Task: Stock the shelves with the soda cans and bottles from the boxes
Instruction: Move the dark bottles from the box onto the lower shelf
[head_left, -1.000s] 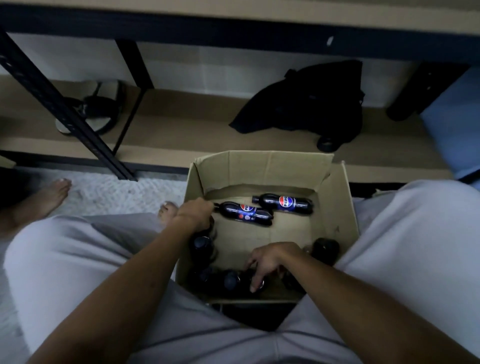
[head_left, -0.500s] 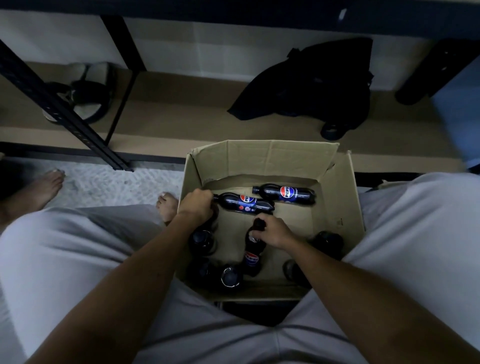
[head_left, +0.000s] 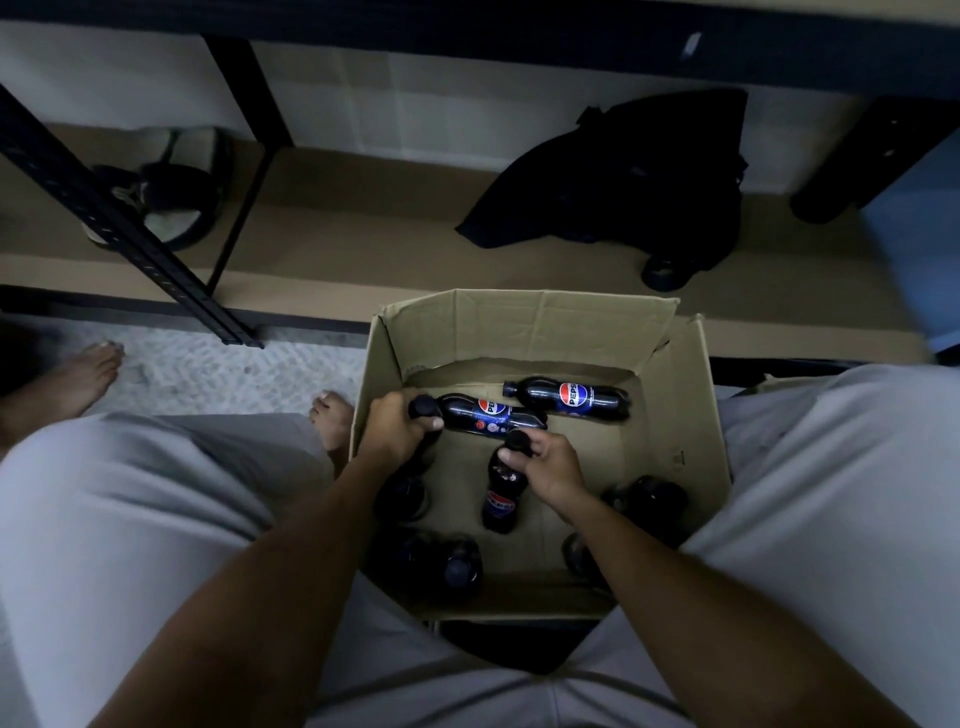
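**Both hands on bottle necks inside the box**

Task objects: dark plastic cola bottles with blue-and-red labels, all inside the open brown cardboard box (head_left: 685, 415) at frame centre, between the person's knees.

- Right hand (head_left: 553, 465) is closed round the cap end of an upright-leaning cola bottle (head_left: 501, 499) near the box middle. Label faces the camera; the base appears to be on or near the box floor.
- Left hand (head_left: 392, 426) is closed round the black cap and neck of a second bottle (head_left: 423, 408) at the box's left wall; its body is hidden under the hand. Neck grip likely chosen because it fits one hand and allows a straight lift out of the deep box.
- Two more labelled bottles lie flat at the far end of the box: one (head_left: 493, 413) just beside the left hand, the other (head_left: 571, 400) towards the upper right.
- Further bottles stand in shadow at the near left (head_left: 460, 564) and near right (head_left: 649, 501); count unclear.

Surroundings: low brown shelf board (head_left: 363, 244) with black metal frame (head_left: 119, 223) directly beyond the box, within reach. It carries a black bag (head_left: 623, 182) at upper right and a sandal (head_left: 171, 187) at upper left; no bottles visible on it. Bare feet rest on pale carpet (head_left: 208, 369) at left.

Judgement: early in the lift stage; one bottle per hand suggests a paired transfer to the shelf.
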